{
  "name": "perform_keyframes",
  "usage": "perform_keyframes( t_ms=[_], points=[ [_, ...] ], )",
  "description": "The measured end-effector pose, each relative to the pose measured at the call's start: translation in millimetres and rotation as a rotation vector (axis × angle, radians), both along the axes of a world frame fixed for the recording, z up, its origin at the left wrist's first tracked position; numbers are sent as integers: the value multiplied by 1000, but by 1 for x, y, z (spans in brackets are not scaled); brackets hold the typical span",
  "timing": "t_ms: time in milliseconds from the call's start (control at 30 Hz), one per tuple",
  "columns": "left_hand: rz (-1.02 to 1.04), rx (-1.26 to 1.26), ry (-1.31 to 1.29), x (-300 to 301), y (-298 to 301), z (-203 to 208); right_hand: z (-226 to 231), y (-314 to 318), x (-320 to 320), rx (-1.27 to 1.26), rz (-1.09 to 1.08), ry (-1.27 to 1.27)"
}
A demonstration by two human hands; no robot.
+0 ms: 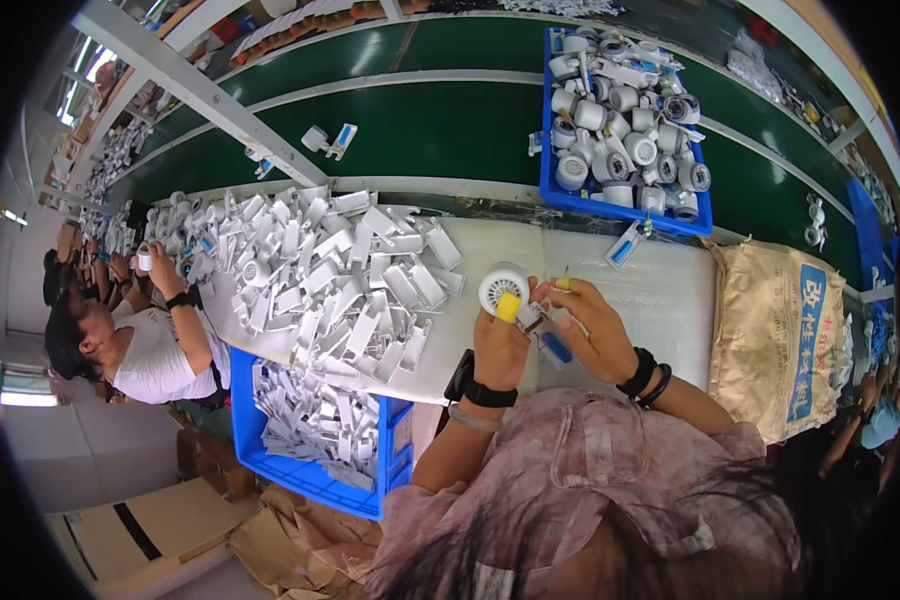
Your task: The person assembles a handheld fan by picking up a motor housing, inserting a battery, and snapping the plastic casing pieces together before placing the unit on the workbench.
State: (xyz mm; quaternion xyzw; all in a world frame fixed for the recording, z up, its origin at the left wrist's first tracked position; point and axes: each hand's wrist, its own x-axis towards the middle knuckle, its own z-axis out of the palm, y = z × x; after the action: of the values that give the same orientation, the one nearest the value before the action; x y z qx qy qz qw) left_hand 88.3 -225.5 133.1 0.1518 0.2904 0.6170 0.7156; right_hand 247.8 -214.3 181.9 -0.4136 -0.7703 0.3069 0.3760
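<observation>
My left hand [503, 345] is closed round a small white fan [498, 280], its round grille facing up. A yellow finger cover on the thumb lies across the grille. At the fan's lower end, my right hand [598, 335] has its fingers bent together; what they pinch is too small to make out. One of its fingers wears a yellow cover too. Below the fan, between my hands, hangs a blue part [557, 347], probably joined to it. A loose white piece with a blue part [627, 243] lies on the worktable [660, 300] beyond my right hand.
White plastic shells [345, 280] are heaped on the left. A blue crate [395, 450] below holds more shells. Another blue crate [627, 203] of fan heads stands on the green conveyor [450, 110]. A brown sack [770, 340] sits at right; a co-worker [160, 345] sits at left.
</observation>
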Motion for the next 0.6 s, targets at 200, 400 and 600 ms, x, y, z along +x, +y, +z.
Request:
perform_keyframes(
  t_ms=[200, 400, 600],
  points=[
    [104, -10, -20, -1, -10, -3, 1, -14, -13, -172, 128, -84],
    [266, 7, 45, -12, -24, -13, -18, -23, -30, -338, 300, 24],
    [491, -50, 214, -42, -45, -15, -35, -39, -70, -113, 417, -53]
  ],
)
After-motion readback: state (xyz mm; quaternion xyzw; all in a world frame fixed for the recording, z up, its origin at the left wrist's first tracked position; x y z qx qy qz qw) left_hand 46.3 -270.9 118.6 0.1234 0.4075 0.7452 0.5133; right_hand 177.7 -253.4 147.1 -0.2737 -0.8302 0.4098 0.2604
